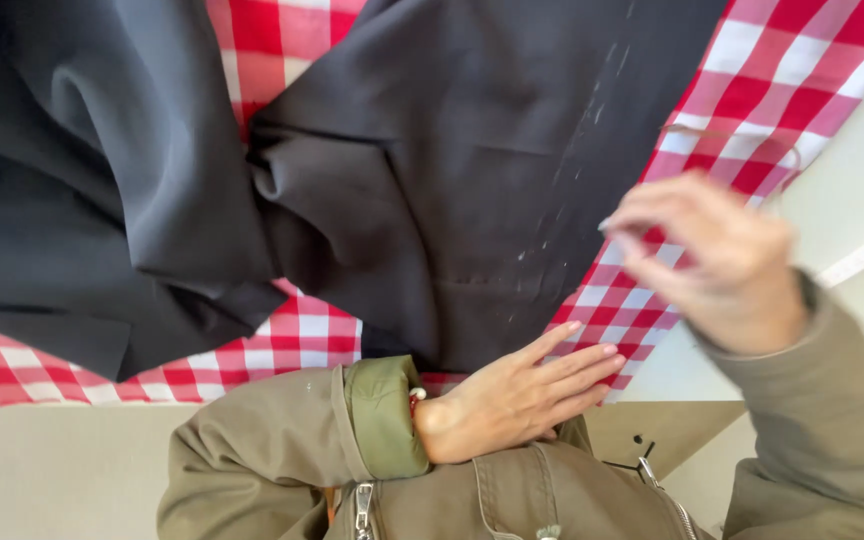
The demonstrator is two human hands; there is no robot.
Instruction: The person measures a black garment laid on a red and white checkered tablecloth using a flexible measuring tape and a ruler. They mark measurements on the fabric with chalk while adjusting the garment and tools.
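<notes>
Checked cloth (302, 335) under black garment (452, 180). Left hand (517, 395) at 6 o'clock, flat, fingers straight, on garment edge. Right hand (717, 260) at 3 o'clock, blurred, fingers curled, grip unclear.

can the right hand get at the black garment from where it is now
Probably yes: the right hand hangs over the red and white checked cloth just beside the black fabric garment, and nothing lies between them.

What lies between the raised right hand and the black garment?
In the head view, only a strip of the red-and-white checked cloth shows between the right hand and the black garment.
</notes>
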